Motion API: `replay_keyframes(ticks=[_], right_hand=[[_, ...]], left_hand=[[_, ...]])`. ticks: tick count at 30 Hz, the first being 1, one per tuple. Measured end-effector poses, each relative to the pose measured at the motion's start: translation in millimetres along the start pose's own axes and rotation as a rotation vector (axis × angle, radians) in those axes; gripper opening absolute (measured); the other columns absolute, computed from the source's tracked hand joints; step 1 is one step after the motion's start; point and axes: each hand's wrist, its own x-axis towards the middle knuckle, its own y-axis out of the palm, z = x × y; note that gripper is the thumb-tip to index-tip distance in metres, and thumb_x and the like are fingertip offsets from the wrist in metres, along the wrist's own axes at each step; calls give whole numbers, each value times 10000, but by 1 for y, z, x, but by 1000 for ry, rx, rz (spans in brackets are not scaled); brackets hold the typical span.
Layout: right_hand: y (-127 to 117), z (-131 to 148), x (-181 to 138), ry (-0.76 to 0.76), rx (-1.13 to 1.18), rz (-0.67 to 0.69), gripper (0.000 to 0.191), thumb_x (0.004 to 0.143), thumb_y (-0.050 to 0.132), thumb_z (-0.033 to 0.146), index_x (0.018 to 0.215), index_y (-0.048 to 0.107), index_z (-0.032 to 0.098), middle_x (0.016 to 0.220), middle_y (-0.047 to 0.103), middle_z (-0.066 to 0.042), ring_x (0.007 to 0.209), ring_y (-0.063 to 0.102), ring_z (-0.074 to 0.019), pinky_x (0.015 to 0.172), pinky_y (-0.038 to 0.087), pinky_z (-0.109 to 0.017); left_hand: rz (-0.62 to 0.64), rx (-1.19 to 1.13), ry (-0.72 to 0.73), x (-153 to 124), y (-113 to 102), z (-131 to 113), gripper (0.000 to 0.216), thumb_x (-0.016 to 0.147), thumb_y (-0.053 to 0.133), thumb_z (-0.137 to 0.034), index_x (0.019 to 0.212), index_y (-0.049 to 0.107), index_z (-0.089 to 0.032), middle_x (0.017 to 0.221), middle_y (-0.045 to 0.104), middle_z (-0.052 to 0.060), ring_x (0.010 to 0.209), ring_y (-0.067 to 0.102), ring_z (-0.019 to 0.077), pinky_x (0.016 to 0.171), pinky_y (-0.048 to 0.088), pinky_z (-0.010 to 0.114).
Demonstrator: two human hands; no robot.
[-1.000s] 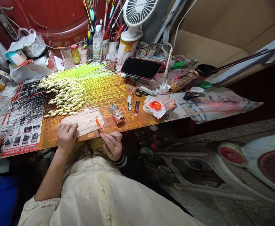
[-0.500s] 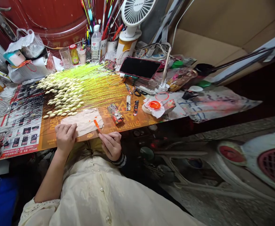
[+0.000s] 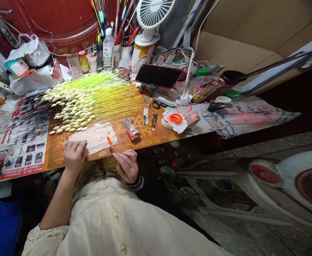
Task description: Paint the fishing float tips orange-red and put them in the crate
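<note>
Between the earlier frame and this one, the orange stick (image 3: pixel 110 143) shifted only slightly, and the head view drifted a little with it. The right hand (image 3: pixel 126 165) pinched the stick between thumb and fingertips, closed on it at the table edge, with the stick's lower end hidden by the fingers. Its tip pointed up and away, tilted, just beside the tan paper sheet (image 3: pixel 93 139). The left hand (image 3: pixel 74 155) lay palm-down and open on the near edge of that crumpled sheet, with nothing visible in its grip. A cream button-front garment (image 3: pixel 105 213) covered the lower view, and a striped cuff (image 3: pixel 137 183) showed at the right wrist.

Beyond the paper, pale spindle-shaped float bodies (image 3: pixel 70 106) lay in close rows on a printed orange board (image 3: pixel 57 158), with fine yellow-green stems (image 3: pixel 107 96) fanned out together. Individual stem ends were too fine to separate. To the right lay a patterned packet (image 3: pixel 131 129), scissors (image 3: pixel 156 104) and an orange ring on crumpled tissue (image 3: pixel 175 118). Farther back stood a black-screened phone (image 3: pixel 158 76), a plastic bottle (image 3: pixel 108 48) and a white desk fan (image 3: pixel 152 12), the fan cut off by the top edge.
</note>
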Motion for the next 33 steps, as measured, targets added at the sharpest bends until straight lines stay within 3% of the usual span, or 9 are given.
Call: replay_keyframes(ticks=[19, 33], right_hand=[[8, 15, 6, 8, -45, 59, 596, 875, 589, 100, 1432, 475, 277, 1100, 713, -44, 943, 533, -199, 908, 396, -418], [7, 13, 2, 21, -22, 57, 588, 885, 564, 110, 1443, 459, 260, 1124, 701, -60, 959, 534, -200, 904, 440, -427]], left_hand=[[22, 0, -20, -1, -2, -3, 207, 896, 599, -190, 1096, 649, -204, 884, 721, 47, 790, 576, 185, 828, 359, 383], [40, -19, -49, -3, -1, -2, 215, 908, 585, -215, 1112, 653, -221, 901, 725, 50, 798, 589, 185, 829, 356, 389]])
